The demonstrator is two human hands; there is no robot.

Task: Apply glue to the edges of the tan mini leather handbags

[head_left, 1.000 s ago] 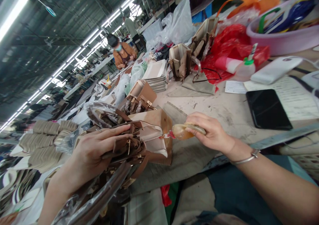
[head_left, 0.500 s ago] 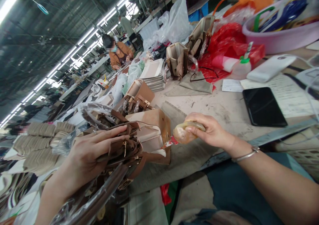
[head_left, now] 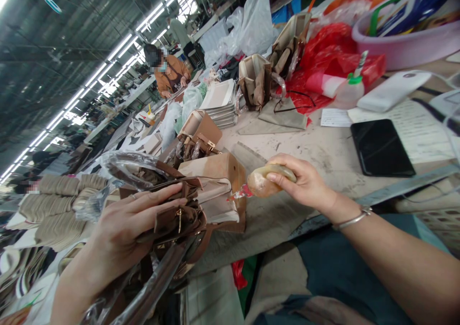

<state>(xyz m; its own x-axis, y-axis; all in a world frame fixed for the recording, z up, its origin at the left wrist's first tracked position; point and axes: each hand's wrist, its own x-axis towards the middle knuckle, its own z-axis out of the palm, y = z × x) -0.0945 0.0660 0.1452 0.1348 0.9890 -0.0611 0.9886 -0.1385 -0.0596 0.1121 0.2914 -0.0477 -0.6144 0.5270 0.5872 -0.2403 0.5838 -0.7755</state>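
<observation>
My left hand (head_left: 118, 229) is wrapped over a brown handbag (head_left: 196, 219), fingers pressed on its dark folded side near a gold zipper pull. The bag lies tilted, its pale-lined open part (head_left: 217, 205) facing right. Plastic wrap covers the bag's handles (head_left: 154, 279). In my right hand (head_left: 305, 183) is a yellowish, squashed squeeze bottle (head_left: 260, 183), gripped between thumb and fingers. Its red, smeared nozzle (head_left: 241, 191) points left, with the tip at the pale lining; whether it touches is unclear. A tan block-like piece (head_left: 235, 171) stands right behind the bag.
Another brown bag (head_left: 204, 128) stands just beyond. Farther back are stacked panels (head_left: 224, 102), more bags (head_left: 255, 80) and red plastic (head_left: 327, 61). At right lie a black phone (head_left: 383, 147) and a metal ruler (head_left: 413, 186). A co-worker (head_left: 170, 73) sits in the distance.
The bottle's nozzle has shifted slightly up and left along the pale lining. My left hand keeps its grip on the handbag. The whole view has moved a little.
</observation>
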